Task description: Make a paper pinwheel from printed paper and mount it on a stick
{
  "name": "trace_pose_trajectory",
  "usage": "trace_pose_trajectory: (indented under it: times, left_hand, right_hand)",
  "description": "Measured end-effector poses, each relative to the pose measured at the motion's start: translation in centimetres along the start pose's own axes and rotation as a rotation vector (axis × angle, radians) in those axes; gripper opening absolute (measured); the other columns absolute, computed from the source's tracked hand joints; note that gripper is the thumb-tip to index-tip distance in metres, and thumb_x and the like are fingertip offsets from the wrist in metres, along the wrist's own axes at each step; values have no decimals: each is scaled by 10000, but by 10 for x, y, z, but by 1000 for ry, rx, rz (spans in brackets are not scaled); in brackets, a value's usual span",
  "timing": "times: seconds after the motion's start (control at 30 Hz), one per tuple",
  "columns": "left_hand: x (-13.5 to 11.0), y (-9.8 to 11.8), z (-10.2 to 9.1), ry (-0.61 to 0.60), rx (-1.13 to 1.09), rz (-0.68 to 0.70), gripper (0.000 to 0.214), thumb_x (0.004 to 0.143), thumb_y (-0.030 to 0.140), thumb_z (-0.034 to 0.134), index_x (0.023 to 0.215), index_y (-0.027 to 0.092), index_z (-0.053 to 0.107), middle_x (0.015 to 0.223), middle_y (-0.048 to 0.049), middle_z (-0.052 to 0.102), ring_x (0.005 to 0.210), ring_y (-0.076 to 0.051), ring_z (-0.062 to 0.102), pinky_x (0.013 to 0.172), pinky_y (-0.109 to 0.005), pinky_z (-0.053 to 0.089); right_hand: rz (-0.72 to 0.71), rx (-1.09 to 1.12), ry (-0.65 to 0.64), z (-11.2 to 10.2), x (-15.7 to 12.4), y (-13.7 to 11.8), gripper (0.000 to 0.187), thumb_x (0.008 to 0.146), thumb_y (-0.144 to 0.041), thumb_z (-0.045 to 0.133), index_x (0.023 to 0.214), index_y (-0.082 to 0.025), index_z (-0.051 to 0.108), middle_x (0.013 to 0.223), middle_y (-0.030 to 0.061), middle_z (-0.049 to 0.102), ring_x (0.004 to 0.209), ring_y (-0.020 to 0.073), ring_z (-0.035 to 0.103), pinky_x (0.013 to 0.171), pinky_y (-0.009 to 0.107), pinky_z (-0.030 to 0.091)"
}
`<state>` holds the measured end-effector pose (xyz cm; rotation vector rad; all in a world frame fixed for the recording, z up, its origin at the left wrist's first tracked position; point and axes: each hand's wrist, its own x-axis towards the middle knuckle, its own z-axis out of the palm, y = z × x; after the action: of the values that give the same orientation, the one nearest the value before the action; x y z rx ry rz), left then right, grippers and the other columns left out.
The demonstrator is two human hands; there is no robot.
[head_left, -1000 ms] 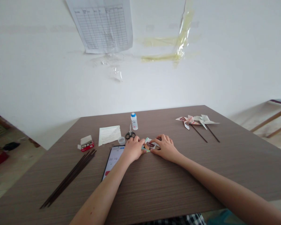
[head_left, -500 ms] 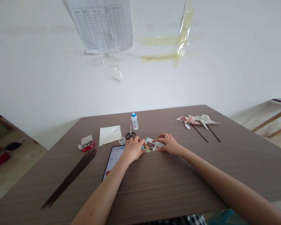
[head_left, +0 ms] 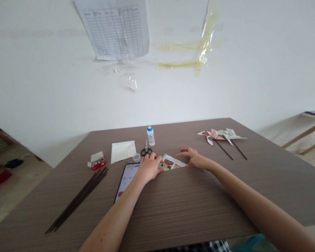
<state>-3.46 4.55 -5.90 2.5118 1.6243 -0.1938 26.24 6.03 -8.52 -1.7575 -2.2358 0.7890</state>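
**On the table (head_left: 207,206), the left hand pins a printed paper (head_left: 171,162)**

Near the middle of the table, we see the left hand (head_left: 149,167) resting on the paper's left end, its fingers curled close together and pressing down. We take this as a way to stop the sheet from sliding. The right hand (head_left: 193,156) lies at the paper's other end, its fingers loose and spread wide, with the index finger reaching along the top edge. We cannot tell whether its fingertips touch the paper.

A phone (head_left: 126,182) lies face up just beside the left forearm, showing timer digits, perhaps placed there to be read at a glance. Scissors (head_left: 146,151), a small white bottle (head_left: 151,136) and a small cup (head_left: 137,158) sit just beyond the left hand, seemingly kept within easy reach. Farther left lie a stack of white paper (head_left: 123,151), a small red box (head_left: 97,161) and a bundle of dark sticks (head_left: 77,199). Two paper pinwheels (head_left: 222,135) on sticks lie well to the right, probably set aside from the working spot.
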Motion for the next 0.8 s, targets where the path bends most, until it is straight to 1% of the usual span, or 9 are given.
trace_pose_trajectory:
  times: [0.13,0.3,0.37,0.43,0.5,0.6,0.63,0.67,0.8]
  left_hand:
    - [-2,3,-3,-18,-2,-16,398,1243,452,764,1624,349,810,1775,-156,740,1641,-463,714,1376,-579,575]
    - [-7,6,-4,-6,1,-17,396,1245,401,748,1631,347,813,1789,-153,746,1659,-455,710,1407,-595,550]
    - [-10,7,-4,7,0,-13,390,1244,379,742,1624,340,820,1780,-153,758,1659,-454,713,1418,-609,546]
    - [-12,9,-3,18,-1,-18,379,1244,357,738,1612,341,829,1774,-145,770,1666,-450,717,1434,-611,542]
    - [-14,13,-3,28,-6,-35,380,1240,336,736,1606,338,839,1767,-140,780,1667,-445,723,1448,-602,536]
    - [-15,23,-2,47,-31,-76,396,1238,335,720,1606,280,856,1735,-182,791,1641,-470,739,1435,-607,544]
    - [-15,26,-1,77,-41,-87,395,1253,346,687,1596,263,865,1720,-197,794,1628,-476,746,1421,-612,554]
    - [-15,30,-1,75,-49,-98,393,1262,356,668,1585,265,872,1693,-200,805,1604,-473,762,1397,-611,573]
    - [-14,39,1,114,-73,-125,403,1267,361,640,1579,295,887,1614,-205,832,1553,-466,788,1366,-631,591]
  right_hand:
    - [-17,6,-20,-2,0,2,932,780,-84,801,1630,-437,947,1978,87,651,1861,445,530,1542,643,404]
    - [-51,1,-26,-4,1,7,801,775,-126,813,1488,-432,1015,1947,71,691,1830,470,555,1519,697,425]
    - [-69,-6,-20,-4,1,8,721,806,-152,809,1439,-414,1034,1932,79,704,1825,472,563,1523,701,421]
    - [-87,-18,7,-2,-1,6,637,870,-154,768,1391,-391,1048,1892,90,737,1816,455,584,1529,685,420]
    - [-100,-30,59,4,-4,2,538,959,-165,737,1345,-371,1050,1833,103,777,1797,439,611,1519,666,443]
    - [-94,-61,147,20,-10,-9,328,1065,-268,813,1325,-324,1006,1771,142,787,1775,435,621,1475,628,501]
    - [-92,-75,167,26,-12,-14,303,1076,-303,849,1351,-302,976,1757,161,779,1767,432,623,1467,614,509]
    - [-86,-90,178,31,-13,-19,308,1078,-330,879,1374,-282,945,1756,175,765,1761,431,624,1462,605,512]
    - [-52,-140,203,43,-17,-38,309,1125,-433,883,1382,-262,871,1720,184,742,1762,417,599,1495,602,449]
